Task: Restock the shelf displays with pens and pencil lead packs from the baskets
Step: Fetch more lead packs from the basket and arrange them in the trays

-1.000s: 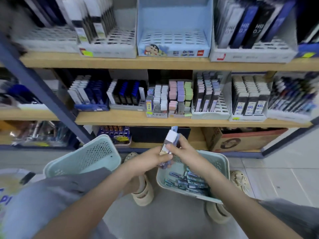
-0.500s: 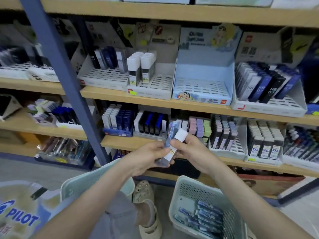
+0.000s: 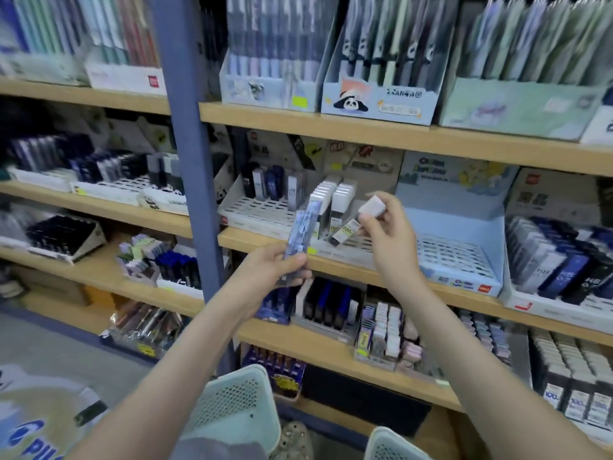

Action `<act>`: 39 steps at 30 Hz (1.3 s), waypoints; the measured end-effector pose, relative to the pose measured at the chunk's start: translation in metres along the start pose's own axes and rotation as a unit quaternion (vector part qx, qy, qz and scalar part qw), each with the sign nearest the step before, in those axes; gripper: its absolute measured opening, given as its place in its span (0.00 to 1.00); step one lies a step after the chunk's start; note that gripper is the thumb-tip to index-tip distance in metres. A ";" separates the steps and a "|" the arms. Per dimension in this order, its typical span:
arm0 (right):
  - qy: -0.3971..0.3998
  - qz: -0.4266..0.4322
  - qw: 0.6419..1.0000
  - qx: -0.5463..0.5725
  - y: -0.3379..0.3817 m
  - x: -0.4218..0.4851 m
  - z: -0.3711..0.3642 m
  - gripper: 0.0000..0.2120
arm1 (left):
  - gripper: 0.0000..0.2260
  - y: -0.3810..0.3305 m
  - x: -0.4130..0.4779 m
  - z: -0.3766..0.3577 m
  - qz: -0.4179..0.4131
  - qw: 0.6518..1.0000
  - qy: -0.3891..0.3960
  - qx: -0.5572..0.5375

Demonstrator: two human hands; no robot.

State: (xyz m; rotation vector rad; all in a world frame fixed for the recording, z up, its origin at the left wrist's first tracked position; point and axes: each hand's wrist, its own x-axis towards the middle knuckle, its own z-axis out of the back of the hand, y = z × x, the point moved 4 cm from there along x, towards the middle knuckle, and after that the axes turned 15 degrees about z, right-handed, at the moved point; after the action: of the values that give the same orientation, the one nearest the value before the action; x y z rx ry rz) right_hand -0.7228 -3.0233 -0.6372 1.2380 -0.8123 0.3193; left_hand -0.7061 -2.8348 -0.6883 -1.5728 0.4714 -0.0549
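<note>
My left hand (image 3: 277,268) grips a stack of blue lead packs (image 3: 303,234), held upright in front of the middle shelf. My right hand (image 3: 386,234) pinches a white-capped lead pack (image 3: 353,224) with a "100" label, tilted, just in front of a white slotted display tray (image 3: 265,212). A short row of matching white-capped packs (image 3: 333,202) stands in that tray. Two pale green baskets sit below, the left basket (image 3: 234,408) near my left forearm and the right basket (image 3: 391,444) at the bottom edge; their contents are hidden.
A blue steel upright (image 3: 187,144) divides the shelving left of my hands. A light blue display tray (image 3: 454,257) stands right of the white one. Other shelves hold boxes of pens, leads and erasers. A Pilot-branded bag (image 3: 30,423) lies bottom left.
My view has risen from the baskets to the shelves. Both hands lifted and parted: the right took the white-capped pack away from the blue stack, toward the white tray.
</note>
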 end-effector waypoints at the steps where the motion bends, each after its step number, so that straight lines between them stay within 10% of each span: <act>1: 0.002 0.000 1.000 -0.026 -0.005 0.006 -0.003 0.12 | 0.03 -0.002 0.002 0.001 -0.003 1.000 -0.006 0.003; 25: 0.173 0.113 0.917 -0.342 -0.029 0.034 -0.024 0.16 | 0.07 -0.001 0.031 -0.008 -0.030 0.998 0.001 -0.059; 32: 0.162 -0.003 0.987 0.007 0.008 0.013 -0.006 0.11 | 0.05 -0.010 0.028 -0.041 -0.066 0.996 0.053 -0.010; 39: 0.036 -0.063 0.993 0.098 0.006 0.014 0.053 0.12 | 0.07 -0.024 0.027 -0.091 -0.090 0.984 0.151 0.008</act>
State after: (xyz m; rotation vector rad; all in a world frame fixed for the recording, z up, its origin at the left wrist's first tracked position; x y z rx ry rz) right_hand -0.7365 -3.0734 -0.6180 1.4459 -0.6493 0.3446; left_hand -0.7045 -2.9297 -0.6654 -1.5948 0.5621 -0.4391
